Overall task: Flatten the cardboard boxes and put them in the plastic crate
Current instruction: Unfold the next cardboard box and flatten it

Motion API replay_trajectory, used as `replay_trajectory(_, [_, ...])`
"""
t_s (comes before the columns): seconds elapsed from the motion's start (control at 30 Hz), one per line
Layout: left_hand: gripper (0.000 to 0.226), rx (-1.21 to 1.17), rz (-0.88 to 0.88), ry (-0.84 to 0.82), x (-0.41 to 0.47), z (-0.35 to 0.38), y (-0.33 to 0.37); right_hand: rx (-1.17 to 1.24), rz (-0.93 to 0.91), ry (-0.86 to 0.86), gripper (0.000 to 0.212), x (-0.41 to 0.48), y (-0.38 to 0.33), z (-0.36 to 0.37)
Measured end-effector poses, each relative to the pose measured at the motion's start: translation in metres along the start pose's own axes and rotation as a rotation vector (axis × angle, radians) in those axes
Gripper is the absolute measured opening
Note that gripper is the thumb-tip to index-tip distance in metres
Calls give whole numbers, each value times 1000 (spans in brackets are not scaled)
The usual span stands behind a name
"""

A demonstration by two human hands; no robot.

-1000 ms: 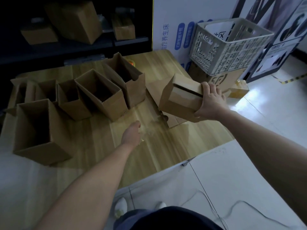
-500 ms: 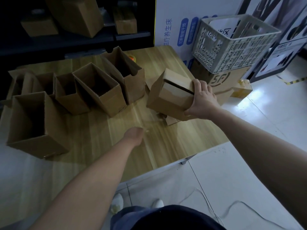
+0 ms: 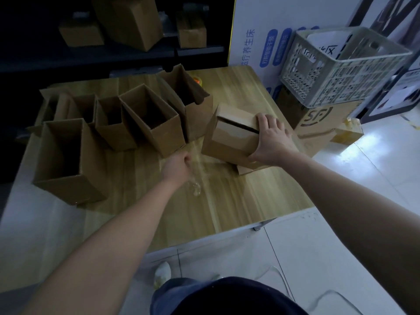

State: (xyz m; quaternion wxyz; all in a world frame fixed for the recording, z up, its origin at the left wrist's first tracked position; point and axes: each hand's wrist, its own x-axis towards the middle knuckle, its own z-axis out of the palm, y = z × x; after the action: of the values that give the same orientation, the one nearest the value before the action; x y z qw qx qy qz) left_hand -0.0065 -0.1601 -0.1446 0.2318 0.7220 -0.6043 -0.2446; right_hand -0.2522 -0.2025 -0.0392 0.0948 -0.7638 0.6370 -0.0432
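My right hand (image 3: 271,138) grips a closed cardboard box (image 3: 231,137) at its right end, and the box rests tilted on the wooden table (image 3: 238,201). My left hand (image 3: 179,165) is pinched on a strip of clear tape (image 3: 195,187) that curls down onto the table, just left of the box. Several open cardboard boxes (image 3: 150,119) stand upright in a row across the left half of the table. The white plastic crate (image 3: 341,80) sits off the table's right side on a brown printed carton (image 3: 318,119). It holds a white sheet.
A yellow tape roll (image 3: 197,80) lies behind the open boxes. More cardboard boxes (image 3: 131,21) stand on the dark shelf at the back. A small yellowish box (image 3: 347,133) sits on the white floor by the carton. Cables trail on the floor near my feet.
My right hand has brought the box left and down onto the table. My left hand has moved forward toward the box and now pinches the clear tape strip.
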Motion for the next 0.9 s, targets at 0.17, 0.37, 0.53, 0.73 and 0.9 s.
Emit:
replay_trajectory(0.17, [7,-308,28,205,7,-45,31,-95,-83,34,115,3,-23,-12])
replay_trajectory(0.37, [36,-761,-182,72,11,-98,67,-175,-232,-15,119,6,-59,-29])
replay_trajectory(0.53, [36,-837,-323,-36,7,-145,48,-174,-425,-102,122,11,-96,-33])
replay_trajectory(0.73, [59,-412,-369,-429,-8,-187,-2,-181,-628,-155,126,13,-139,2])
replay_trajectory(0.9, [88,-190,-357,-547,-18,-185,-29,-204,-645,-198,120,16,-169,43])
